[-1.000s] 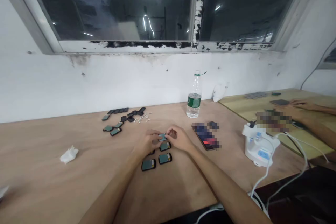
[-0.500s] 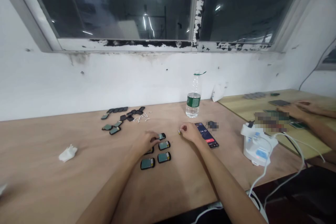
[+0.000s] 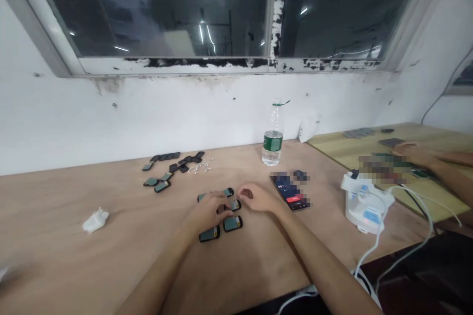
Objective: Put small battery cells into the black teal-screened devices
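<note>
Several small black cases with grey-green panels lie in two short columns before me. My left hand (image 3: 210, 212) reaches over them, its thumb and forefinger at the left end of the middle right case (image 3: 235, 204), gripping it against the table. At that case's other end, the curled, pinched fingers of my right hand (image 3: 256, 198) come close; whatever they hold is too small or hidden to make out. Nearest me lie a lower right case (image 3: 232, 224) and a lower left case (image 3: 209, 234). Part of an upper left case (image 3: 201, 198) is covered by my left hand.
Further back are more black cases (image 3: 168, 156) and a scatter of tiny white pieces (image 3: 199, 167). A water bottle (image 3: 272, 147), a phone (image 3: 290, 192), a white device with cables (image 3: 364, 206) and crumpled tissue (image 3: 96, 220) surround the work. A co-worker's hands (image 3: 412, 152) are at right.
My right hand has moved left and slightly nearer, bringing its pinched fingers to the middle right case. My left hand has shifted from the upper right case toward this one.
</note>
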Available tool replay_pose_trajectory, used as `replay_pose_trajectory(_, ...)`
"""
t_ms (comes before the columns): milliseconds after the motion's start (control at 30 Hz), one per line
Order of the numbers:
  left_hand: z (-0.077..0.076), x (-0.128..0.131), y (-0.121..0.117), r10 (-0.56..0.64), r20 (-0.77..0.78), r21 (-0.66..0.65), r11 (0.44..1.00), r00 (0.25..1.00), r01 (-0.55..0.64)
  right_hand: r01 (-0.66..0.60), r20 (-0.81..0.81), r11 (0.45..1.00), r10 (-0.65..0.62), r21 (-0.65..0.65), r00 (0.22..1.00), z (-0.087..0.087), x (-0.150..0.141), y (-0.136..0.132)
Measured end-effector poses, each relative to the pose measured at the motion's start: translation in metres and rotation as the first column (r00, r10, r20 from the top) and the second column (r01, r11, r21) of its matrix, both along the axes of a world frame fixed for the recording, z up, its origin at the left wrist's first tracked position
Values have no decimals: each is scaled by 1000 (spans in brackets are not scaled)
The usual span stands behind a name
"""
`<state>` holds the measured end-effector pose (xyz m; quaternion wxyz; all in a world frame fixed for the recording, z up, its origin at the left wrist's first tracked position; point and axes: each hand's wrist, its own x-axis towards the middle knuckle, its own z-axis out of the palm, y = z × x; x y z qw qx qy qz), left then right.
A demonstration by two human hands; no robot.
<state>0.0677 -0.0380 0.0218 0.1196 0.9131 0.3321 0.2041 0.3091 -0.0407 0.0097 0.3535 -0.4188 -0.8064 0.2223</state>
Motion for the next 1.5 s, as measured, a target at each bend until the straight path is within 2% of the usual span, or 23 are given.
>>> replay_pose_trajectory(133, -3, 1, 1, 20, -22, 2, 1000, 1000, -20, -51, 38, 997, 53, -59, 998, -5, -8, -4)
replay_pose_trajectory(300, -1, 2, -1, 27, 10, 2, 1000, 1000, -27, -17, 24, 996, 19, -86, 1000, -6, -10, -4)
replay_pose_trajectory(633, 5, 10, -8, 53, -36, 9, 999, 998, -53, -24, 22, 990, 27, -136, 999, -3, -12, -6)
replay_pose_trajectory(867, 4, 10, -5, 48, -35, -22, 999, 998, -49, 15, 40, 996, -12, -86, 999, -6, -16, -5)
replay_pose_trajectory(967, 1, 9, -3, 31, -29, -17, 999, 999, -31, 36, 13, 997, -36, -69, 999, -4, -19, -8)
replay_pose_trajectory(1167, 0, 9, -4, 25, -30, 28, 999, 999, -24, -41, -104, 993, 30, -115, 994, 5, -10, -6)
replay_pose_trajectory(1233, 1, 8, -4, 50, -43, 35, 998, 998, -49, 33, -168, 998, -42, -58, 985, 9, 2, 0)
replay_pose_trajectory(1333, 1, 7, -3, 89, -68, 37, 996, 994, -87, 276, -184, 961, -271, 5, 945, 9, 26, 11)
replay_pose_trajectory(1400, -2, 6, -2, 93, -65, 36, 995, 994, -91, 388, -95, 921, -387, -7, 917, 3, 40, 18)
replay_pose_trajectory(1500, -9, 4, 3, 88, -42, 31, 996, 995, -86, 444, 25, 895, -443, -41, 896, -8, 50, 23)
